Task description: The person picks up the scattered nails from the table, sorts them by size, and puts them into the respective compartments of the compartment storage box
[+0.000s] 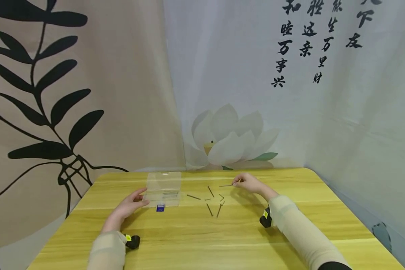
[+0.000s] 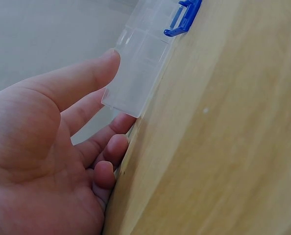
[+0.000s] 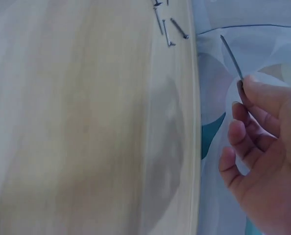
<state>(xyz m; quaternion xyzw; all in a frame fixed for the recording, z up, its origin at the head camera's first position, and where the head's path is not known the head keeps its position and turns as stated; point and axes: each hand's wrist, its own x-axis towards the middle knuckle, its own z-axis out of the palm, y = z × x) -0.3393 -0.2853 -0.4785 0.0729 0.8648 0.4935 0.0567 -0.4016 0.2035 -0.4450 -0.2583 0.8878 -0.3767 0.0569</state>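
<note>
A clear plastic box (image 1: pixel 163 182) with a blue latch (image 1: pixel 160 208) lies with its lid folded back. My left hand (image 1: pixel 131 204) rests at the box's left side. In the left wrist view its thumb (image 2: pixel 106 71) overlaps the box wall, and the other fingers are loosely bent beside the end; whether they press on it is hard to tell. Farther right, my right hand (image 1: pixel 249 183) pinches a thin metal nail (image 3: pixel 232 58) between thumb and forefinger, above the table's far edge. Several loose nails (image 1: pixel 210 210) lie between the box and this hand.
The wooden table (image 1: pixel 195 240) ends at the back against a printed cloth (image 1: pixel 236 75) with a lotus and writing. Some thin metal pieces (image 1: pixel 170 193) show inside the box. Each wrist wears a small black camera (image 1: pixel 266 218).
</note>
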